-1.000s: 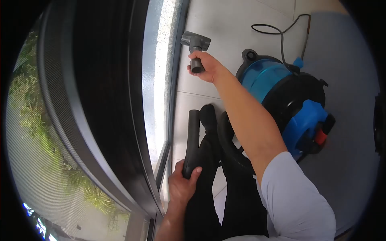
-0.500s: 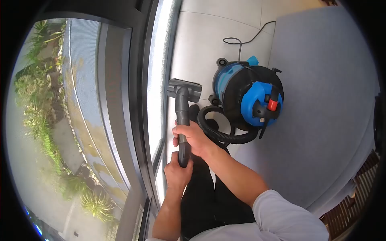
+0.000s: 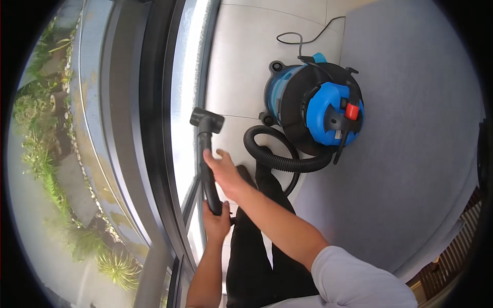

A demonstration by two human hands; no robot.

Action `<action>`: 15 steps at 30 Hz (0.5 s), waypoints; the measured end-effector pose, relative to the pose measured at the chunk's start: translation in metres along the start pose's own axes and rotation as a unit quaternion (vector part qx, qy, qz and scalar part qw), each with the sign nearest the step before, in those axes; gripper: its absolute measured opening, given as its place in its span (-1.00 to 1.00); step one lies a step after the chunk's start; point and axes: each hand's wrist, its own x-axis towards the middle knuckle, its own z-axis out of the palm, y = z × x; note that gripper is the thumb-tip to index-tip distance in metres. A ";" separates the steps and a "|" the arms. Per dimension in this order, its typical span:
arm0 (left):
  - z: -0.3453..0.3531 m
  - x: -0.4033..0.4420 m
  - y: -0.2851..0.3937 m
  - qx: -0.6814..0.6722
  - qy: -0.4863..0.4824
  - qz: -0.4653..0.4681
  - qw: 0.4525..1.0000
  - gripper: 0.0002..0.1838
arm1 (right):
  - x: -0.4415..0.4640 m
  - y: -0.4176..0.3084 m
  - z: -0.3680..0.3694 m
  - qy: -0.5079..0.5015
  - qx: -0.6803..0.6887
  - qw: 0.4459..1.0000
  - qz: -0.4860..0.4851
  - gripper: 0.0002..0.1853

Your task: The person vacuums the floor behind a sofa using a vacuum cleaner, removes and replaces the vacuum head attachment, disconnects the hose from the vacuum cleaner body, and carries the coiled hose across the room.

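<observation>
Your left hand (image 3: 215, 225) grips the curved black plastic tube (image 3: 208, 186); your right hand (image 3: 225, 173), loosely spread, touches it, and just beyond sits a dark T-shaped plastic nozzle (image 3: 207, 122)!

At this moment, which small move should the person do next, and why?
Probably close the right hand around the slender, curved black tube. Its fingers look loosely open, while the left hand grips the lower end and the dark, T-shaped nozzle sits at the far end; a second grip might steady it.
</observation>
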 end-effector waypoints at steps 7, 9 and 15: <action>0.087 0.223 -0.069 0.092 -0.031 0.092 0.991 -0.61 | -0.013 0.172 -0.081 0.113 -0.156 0.981 -0.011 -0.23; 0.128 0.277 -0.035 0.031 -0.046 0.127 0.990 -0.60 | 0.003 0.202 -0.107 0.077 -0.208 0.974 -0.043 -0.32; 0.200 0.357 0.118 0.067 0.016 0.217 0.974 -0.37 | 0.010 0.161 -0.109 0.031 -0.185 0.982 -0.005 -0.44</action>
